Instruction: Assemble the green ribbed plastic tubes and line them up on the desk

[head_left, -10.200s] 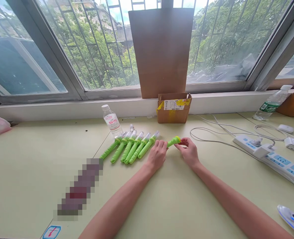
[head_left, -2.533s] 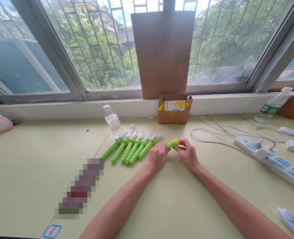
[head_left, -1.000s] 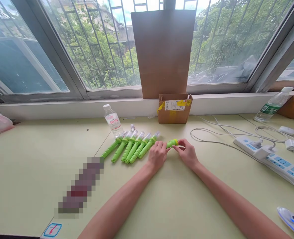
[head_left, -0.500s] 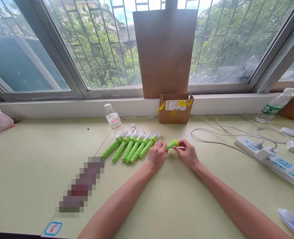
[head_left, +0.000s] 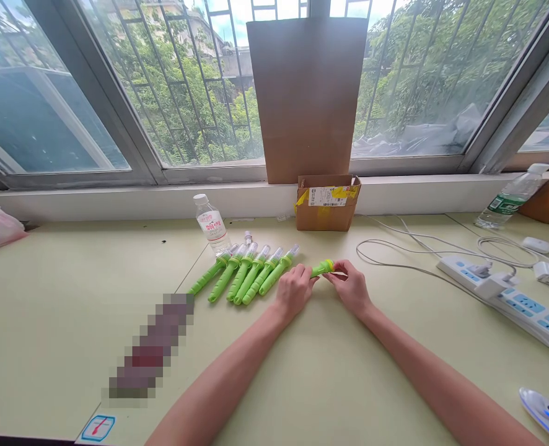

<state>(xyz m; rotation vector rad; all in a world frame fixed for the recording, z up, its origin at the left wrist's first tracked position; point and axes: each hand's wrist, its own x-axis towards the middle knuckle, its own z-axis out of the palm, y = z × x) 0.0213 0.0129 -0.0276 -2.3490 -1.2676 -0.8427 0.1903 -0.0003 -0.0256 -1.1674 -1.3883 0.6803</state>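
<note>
Between my two hands lies a short green plastic handle (head_left: pixel 321 268) with spiral grooves and a yellow ring near its right end. My left hand (head_left: pixel 295 288) is wrapped round its left part, which is hidden in the fist. At the other end, the fingers of my right hand (head_left: pixel 349 285) pinch it beside the yellow ring; the tip is covered by them. Left of my left hand, several similar green handles with clear plastic tips (head_left: pixel 256 275) lie slanted side by side on the table.
A water bottle (head_left: pixel 212 228) stands behind the row of handles. At the back are a small cardboard box (head_left: pixel 323 217) and an upright brown board (head_left: pixel 309 99). To the right lie a power strip (head_left: pixel 525 306), cables and another bottle (head_left: pixel 509 198). A blurred patch covers something left.
Both hands stay in nearly the same place. The fingers of my right hand have shifted slightly at the ringed end of the green handle.
</note>
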